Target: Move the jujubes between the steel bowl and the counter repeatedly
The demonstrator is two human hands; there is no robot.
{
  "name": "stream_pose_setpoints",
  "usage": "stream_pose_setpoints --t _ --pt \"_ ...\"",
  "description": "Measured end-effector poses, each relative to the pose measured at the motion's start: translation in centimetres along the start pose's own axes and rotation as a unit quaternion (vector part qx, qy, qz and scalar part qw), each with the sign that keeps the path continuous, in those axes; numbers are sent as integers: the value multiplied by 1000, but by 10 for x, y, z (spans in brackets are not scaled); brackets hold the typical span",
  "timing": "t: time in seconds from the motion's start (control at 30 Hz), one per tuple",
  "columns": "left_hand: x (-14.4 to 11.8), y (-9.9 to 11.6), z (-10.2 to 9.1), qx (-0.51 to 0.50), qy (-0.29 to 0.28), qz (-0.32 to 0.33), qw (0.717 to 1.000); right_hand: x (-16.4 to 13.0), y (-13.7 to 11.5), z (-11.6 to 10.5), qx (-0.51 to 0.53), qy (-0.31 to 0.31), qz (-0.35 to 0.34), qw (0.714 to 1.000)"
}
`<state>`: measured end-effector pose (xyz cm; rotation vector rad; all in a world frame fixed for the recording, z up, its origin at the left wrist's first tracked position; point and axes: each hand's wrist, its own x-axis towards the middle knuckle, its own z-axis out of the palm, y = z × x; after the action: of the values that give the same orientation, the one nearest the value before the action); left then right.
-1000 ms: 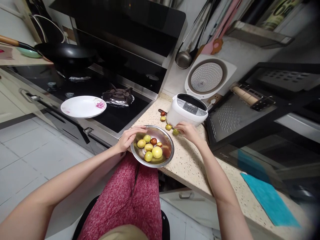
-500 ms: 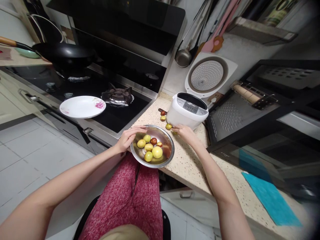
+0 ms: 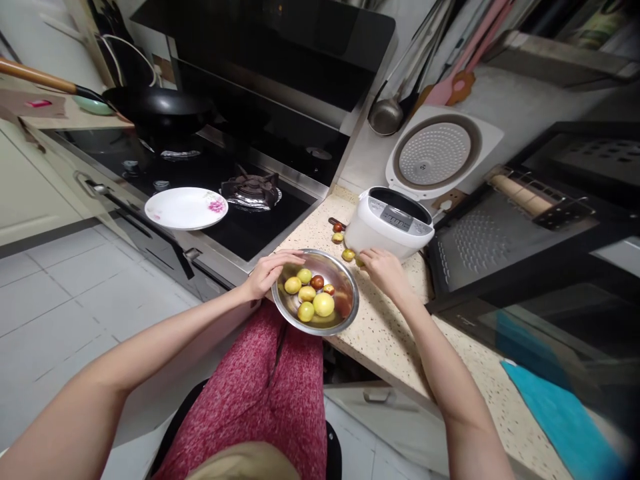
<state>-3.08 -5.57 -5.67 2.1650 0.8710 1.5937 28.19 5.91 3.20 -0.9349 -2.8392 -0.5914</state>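
Observation:
A steel bowl point(image 3: 350, 310) stands at the counter's front edge, with several yellow-green and red-brown fruits that look like jujubes point(image 3: 324, 305) inside. My left hand point(image 3: 267, 273) grips its left rim, fingers laid over the edge. Just beyond the bowl, on the right, my right hand point(image 3: 383, 268) has its fingers bent together at a green jujube point(image 3: 360, 262) on the counter, beside the rice cooker point(image 3: 370, 230). Its fingertips are partly hidden. More loose jujubes point(image 3: 348, 255) lie in a line to the left of that hand, one of them red-brown.
The rice cooker's lid point(image 3: 435, 153) is raised. A dark-handled utensil point(image 3: 336, 221) lies left of the cooker. On the stove, a flowered white plate point(image 3: 185, 208) sits before a burner point(image 3: 251, 190), and a wok point(image 3: 160, 107) rests further left. A black oven point(image 3: 540, 287) and blue cloth point(image 3: 560, 413) are on the right.
The whole view has swung a little to the left, so the scene sits further right. My right hand has shifted slightly right at the jujube. My left hand stays on the bowl.

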Motion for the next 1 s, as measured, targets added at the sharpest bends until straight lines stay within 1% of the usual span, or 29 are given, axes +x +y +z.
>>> stream_pose_setpoints --t 0.03,0.1,0.13,0.2,0.27,0.37,0.47,0.57,0.67,0.8,0.9,1.0 --pt "0 0 0 0 2 -1 1000 -1 -4 -7 31 40 -1 999" --pt "-1 0 0 -1 4 -4 1000 -2 -14 -19 112 114 -18 987" --pt "-1 0 0 -1 4 -5 1000 -2 -20 -23 149 136 -36 979" --pt "-1 0 0 -2 -1 -8 1000 -3 -32 -26 191 150 -75 967" --pt "-1 1 -1 -3 -5 -10 1000 -2 -43 -22 195 134 -101 966" --pt "-1 2 -1 -4 -3 -12 1000 0 -51 -12 194 93 -107 971" --pt "0 2 -1 -1 -2 -13 1000 2 -53 -5 223 60 -111 967" --pt "-1 1 -1 -1 -4 -12 1000 2 -50 -5 259 38 -117 958" --pt "-1 0 -1 1 -4 -11 1000 1 -48 -4 286 34 -113 951" --pt "-1 0 -1 1 -2 -9 1000 1 -49 3 312 51 -109 943" --pt "0 0 -1 3 -5 -7 1000 2 -52 8 329 51 -125 935" --pt "0 0 -1 3 -8 -1 1000 2 -54 7 340 40 -139 929"
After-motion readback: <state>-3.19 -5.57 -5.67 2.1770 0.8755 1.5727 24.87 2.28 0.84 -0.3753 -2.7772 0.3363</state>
